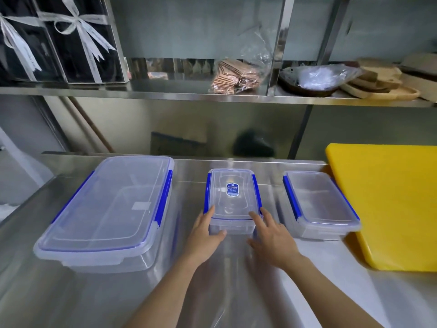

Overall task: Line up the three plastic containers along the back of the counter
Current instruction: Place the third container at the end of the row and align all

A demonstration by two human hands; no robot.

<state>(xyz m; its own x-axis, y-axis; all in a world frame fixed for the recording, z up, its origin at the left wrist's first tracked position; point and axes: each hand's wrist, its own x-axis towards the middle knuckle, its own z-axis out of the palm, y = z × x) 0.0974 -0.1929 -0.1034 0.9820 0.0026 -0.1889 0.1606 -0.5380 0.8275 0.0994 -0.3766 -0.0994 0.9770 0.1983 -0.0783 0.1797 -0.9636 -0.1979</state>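
label: we see one blue sticker [232, 189] on the middle container [234, 197] lid | text: too small for us to read | other writing: none legible

Containers: three, all lidded with blue clips. One large [106, 211] left of the hands, one small [234, 200] between the hands, one medium [319, 204] right of them. Hands: two, left [205, 235] and right [272, 237]. Yellow board [387, 204]: one, far right. Ribboned boxes [78, 39] above left: two.
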